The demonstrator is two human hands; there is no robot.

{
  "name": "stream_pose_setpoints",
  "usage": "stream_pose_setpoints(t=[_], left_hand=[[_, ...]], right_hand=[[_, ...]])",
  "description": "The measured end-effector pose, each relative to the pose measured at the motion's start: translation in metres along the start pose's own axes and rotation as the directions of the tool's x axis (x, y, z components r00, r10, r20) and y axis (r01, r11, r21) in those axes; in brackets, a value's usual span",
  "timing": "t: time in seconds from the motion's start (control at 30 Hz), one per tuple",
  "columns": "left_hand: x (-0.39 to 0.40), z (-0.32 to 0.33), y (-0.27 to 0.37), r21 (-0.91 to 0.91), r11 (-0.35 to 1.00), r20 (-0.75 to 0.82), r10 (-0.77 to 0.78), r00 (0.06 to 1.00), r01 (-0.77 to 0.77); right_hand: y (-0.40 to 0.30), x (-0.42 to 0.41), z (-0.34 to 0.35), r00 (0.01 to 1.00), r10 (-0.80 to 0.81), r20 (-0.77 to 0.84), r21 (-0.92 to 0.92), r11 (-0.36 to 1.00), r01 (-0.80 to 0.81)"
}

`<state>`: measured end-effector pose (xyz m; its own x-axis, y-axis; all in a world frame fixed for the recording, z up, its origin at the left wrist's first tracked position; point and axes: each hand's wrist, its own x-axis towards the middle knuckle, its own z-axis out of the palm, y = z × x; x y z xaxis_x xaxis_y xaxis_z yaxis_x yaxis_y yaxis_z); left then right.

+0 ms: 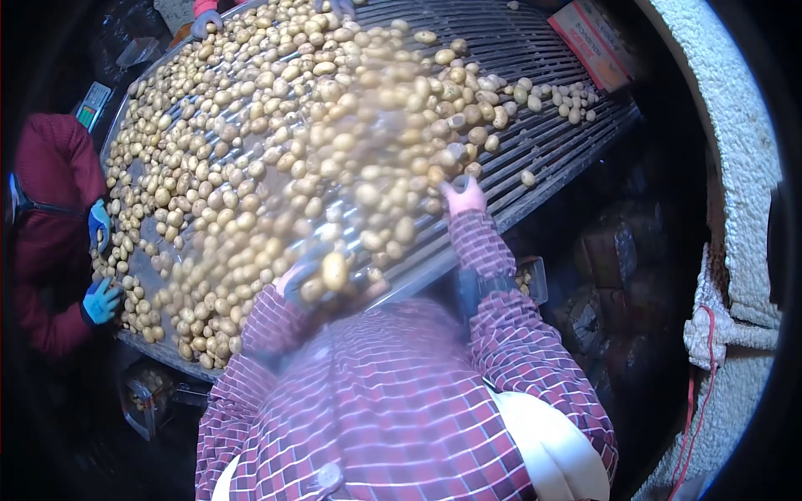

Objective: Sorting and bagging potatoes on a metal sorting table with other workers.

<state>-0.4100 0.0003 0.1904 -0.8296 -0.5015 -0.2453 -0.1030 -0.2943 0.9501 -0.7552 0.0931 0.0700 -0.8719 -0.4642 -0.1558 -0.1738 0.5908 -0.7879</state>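
Note:
Many pale yellow potatoes lie spread over a slatted metal sorting table before me. My left hand, in a greyish glove, is low against the near edge of the heap. Close to its fingers is a larger potato; blur hides whether I grip it. Farther right, my right hand reaches over the near rim to the heap's edge. Its thumb and fingers are apart beside several potatoes, with a dark grey glove surface between them and no potato visible there.
At left, another person's blue gloves touch the potatoes; more gloved hands work at the far edge. A red-and-white printed carton sits at the table's far right. Clear containers stand below the rim. A rough white post rises right.

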Motion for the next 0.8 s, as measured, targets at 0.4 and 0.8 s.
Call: stream_pose_setpoints(t=[0.4, 0.8], left_hand=[[-0.001, -0.009, -0.024, -0.208, 0.972, 0.103, -0.088, 0.991, 0.108], [-0.015, -0.044, -0.135, -0.926, 0.186, 0.337, 0.020, 0.941, 0.328]], right_hand=[[-0.035, -0.060, -0.010, 0.688, 0.150, 0.710, 0.623, 0.321, -0.713], [-0.118, -0.068, 0.071, 0.714, -0.382, 0.586, -0.369, 0.659, 0.655]])
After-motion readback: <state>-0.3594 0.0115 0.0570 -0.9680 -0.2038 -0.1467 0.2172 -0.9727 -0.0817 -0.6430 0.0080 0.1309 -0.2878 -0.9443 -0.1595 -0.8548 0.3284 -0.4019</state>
